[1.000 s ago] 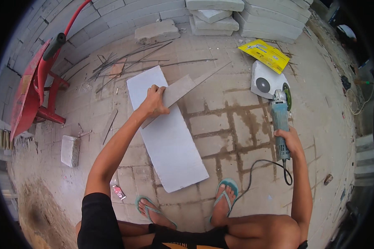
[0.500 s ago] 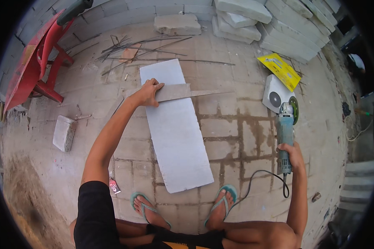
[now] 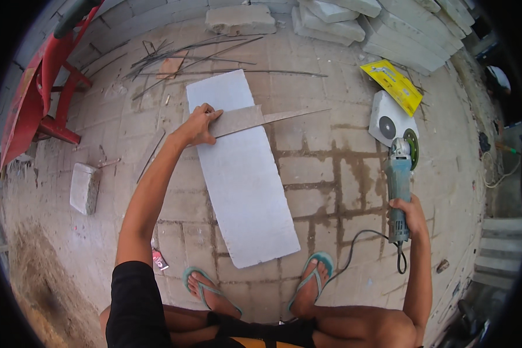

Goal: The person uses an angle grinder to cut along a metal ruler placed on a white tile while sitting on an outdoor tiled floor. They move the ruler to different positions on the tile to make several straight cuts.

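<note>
A long white block panel [image 3: 246, 197] lies lengthwise on the pavers between my sandalled feet. Across its upper part lies a grey tapered flat strip [image 3: 238, 120], its narrow tip jutting out to the right. My left hand [image 3: 202, 126] grips the strip's left part, fingers bent over it. In my right hand [image 3: 407, 211] is a grey-blue angle grinder [image 3: 398, 180] with a green disc, held right of the panel. Just beyond the grinder, a white chunk [image 3: 393, 110] has a dark round disc [image 3: 387, 126] on it, beside a yellow packet [image 3: 391, 84].
A red wheelbarrow [image 3: 35, 110] stands at left, near a small block [image 3: 84, 188]. Thin metal rods [image 3: 197, 58] lie behind the panel. Stacked blocks [image 3: 400, 37] and a block wall [image 3: 145, 17] line the back. The grinder's black cord [image 3: 359, 238] runs toward my right foot.
My left hand has turned the grey strip from a steep diagonal to nearly straight across the panel. My right hand still holds the grinder. The whole view has shifted somewhat.
</note>
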`<state>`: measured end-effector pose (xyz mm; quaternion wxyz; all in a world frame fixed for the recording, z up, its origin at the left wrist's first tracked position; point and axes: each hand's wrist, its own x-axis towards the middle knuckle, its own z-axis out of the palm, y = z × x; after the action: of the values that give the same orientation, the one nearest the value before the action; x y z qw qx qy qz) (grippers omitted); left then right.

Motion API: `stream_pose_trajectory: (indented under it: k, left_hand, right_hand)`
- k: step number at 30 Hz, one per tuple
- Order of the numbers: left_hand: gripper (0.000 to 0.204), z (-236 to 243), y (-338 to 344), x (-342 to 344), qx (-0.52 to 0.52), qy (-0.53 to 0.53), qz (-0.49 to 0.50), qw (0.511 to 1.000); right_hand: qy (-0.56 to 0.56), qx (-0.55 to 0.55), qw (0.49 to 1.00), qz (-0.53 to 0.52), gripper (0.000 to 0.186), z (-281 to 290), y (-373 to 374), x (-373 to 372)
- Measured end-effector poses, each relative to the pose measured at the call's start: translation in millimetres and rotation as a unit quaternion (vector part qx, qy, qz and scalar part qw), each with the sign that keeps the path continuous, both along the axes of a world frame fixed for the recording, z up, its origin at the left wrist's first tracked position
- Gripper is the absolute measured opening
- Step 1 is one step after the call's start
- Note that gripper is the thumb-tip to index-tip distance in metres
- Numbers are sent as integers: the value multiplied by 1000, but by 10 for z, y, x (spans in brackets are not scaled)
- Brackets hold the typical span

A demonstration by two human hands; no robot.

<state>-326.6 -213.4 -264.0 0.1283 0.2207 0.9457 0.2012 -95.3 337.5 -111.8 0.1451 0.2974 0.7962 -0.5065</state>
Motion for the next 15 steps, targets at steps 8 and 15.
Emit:
stream_pose_trajectory:
  k: [8,15]
  left_hand:
    - [93,-90,-24,0,20,2,30,999]
    - [92,-79,16,-106,10,3,52,999]
  right_hand:
    - [3,-13,1000,-10,39,-28,-14,-28]
    - [18,-26,999,8,43,-13,-1,-67]
